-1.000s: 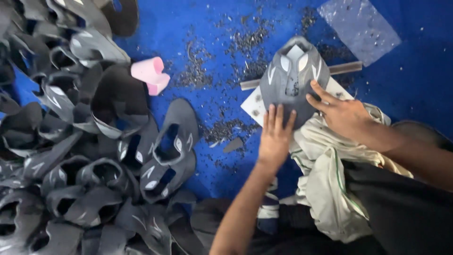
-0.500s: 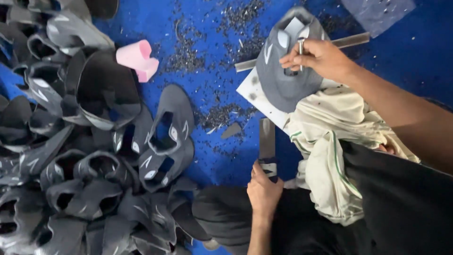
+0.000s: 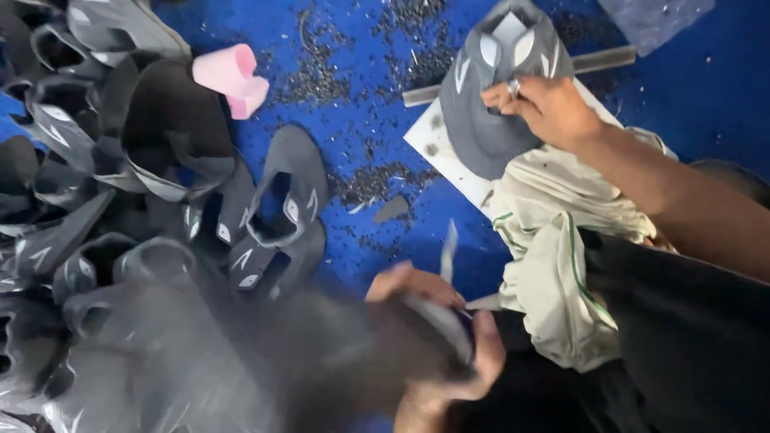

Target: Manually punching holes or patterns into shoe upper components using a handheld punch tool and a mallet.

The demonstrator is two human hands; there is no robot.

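The right hand (image 3: 545,108) is gripping a grey shoe upper (image 3: 497,88), fingers curled over its right edge and pinching it closed; a ring is showing on one finger. The upper is lying flat on a white cutting board (image 3: 437,148), toe end pointing up the frame, pale leaf-shaped cut-outs facing the camera. A grey metal bar (image 3: 601,60) is lying across behind the upper, on the blue work surface (image 3: 337,48).

The left hand (image 3: 449,337) is sitting low in the frame, fingers wrapped around a dark grey piece (image 3: 353,345) that is heavily motion-blurred; it is probably another upper, but the blur is preventing certainty. A thin pale blade-like strip (image 3: 447,250) is standing just above this hand; whether the hand is touching it cannot be told.

A cream cloth with green stripes (image 3: 553,265) is lying crumpled between the two hands, touching the board's lower edge. Dark offcut scraps (image 3: 377,180) are scattered over the blue surface. A large pile of grey uppers (image 3: 120,240) is filling the left side of the frame, well apart from the board. A pink foam block (image 3: 233,76) is resting at the pile's upper edge.
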